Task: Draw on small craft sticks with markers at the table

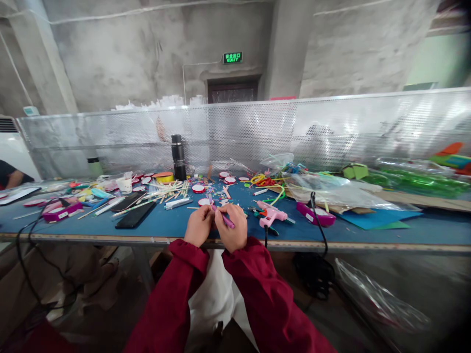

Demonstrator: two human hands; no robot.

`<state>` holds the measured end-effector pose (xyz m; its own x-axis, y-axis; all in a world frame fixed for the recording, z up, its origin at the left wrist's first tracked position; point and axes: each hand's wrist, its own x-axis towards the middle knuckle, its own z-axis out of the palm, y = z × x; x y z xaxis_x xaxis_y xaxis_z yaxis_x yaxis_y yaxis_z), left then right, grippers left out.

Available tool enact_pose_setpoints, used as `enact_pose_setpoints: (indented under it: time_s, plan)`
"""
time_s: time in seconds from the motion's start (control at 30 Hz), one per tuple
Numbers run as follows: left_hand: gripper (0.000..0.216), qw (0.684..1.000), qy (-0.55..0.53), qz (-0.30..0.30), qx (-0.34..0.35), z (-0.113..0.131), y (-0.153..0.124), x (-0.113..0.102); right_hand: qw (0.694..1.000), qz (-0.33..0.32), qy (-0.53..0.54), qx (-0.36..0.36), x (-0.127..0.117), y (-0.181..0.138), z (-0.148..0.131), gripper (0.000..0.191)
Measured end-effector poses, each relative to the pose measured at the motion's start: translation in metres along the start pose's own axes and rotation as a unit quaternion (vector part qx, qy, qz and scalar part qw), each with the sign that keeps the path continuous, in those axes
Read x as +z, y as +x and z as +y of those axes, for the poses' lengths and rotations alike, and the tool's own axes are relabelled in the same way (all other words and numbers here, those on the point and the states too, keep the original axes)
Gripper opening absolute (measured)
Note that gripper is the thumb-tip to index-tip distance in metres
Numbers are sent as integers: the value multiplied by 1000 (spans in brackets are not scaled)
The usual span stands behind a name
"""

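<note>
Just over the near edge of the table, my two hands meet with fingertips close together. My right hand (pixel 234 226) is closed around a slim purple pen-like stick (pixel 228 222), which slants down to the right out of its fingers. My left hand (pixel 198 225) is pinched at the tip of the stick; a small light-purple piece (pixel 211 199) shows just above its fingertips, but whatever else it grips is hidden. A pink glue gun (pixel 271 214) lies right of my right hand. Behind my hands is a round red-rimmed white disc (pixel 205 202).
A black phone (pixel 136 215) and a pile of paper sticks (pixel 172 192) lie to the left. A black thermos (pixel 178 158) stands at the back. Plastic bags (pixel 324 189) and a purple box with a cable (pixel 315 214) are on the right. Another person's arm (pixel 14 179) shows far left.
</note>
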<state>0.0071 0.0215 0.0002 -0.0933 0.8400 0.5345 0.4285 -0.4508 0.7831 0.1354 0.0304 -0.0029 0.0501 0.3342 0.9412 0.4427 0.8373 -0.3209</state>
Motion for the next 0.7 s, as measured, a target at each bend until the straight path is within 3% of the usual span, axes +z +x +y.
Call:
enact_pose_setpoints:
  time_s: [0.7]
  plan:
    - [20, 1000, 1, -1, -4, -1, 0, 1, 1000, -10, -3, 2, -1, 0, -1, 16]
